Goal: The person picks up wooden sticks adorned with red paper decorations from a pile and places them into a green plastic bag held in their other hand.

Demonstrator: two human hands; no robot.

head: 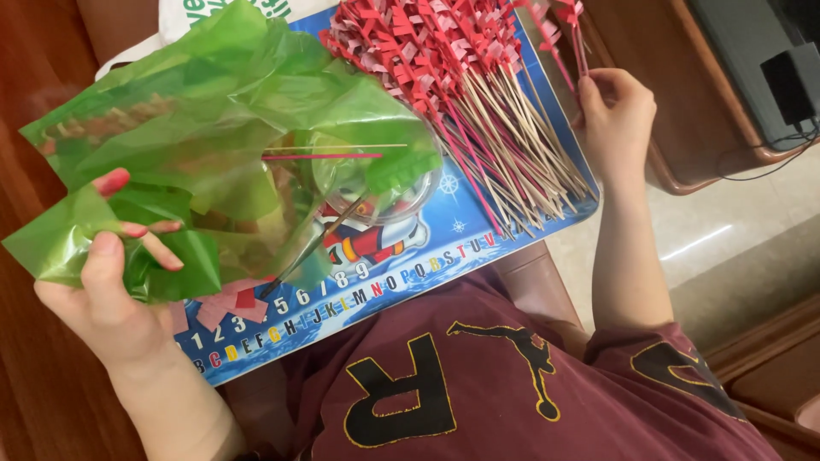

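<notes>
Left hand [107, 286] pinching green cellophane [231, 128], right hand [615, 115] raised gripping stick [574, 43]

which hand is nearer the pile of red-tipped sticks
Right. The right hand touches the pile of sticks at its edge; the left hand holds green cellophane across the board.

The person wears a dark maroon short-sleeved T-shirt [512, 384] printed with large black letters edged in yellow and a small black leaping figure, also outlined in yellow. Both forearms are bare. The fingernails of the left hand [102, 290] are painted pinkish red.
</notes>
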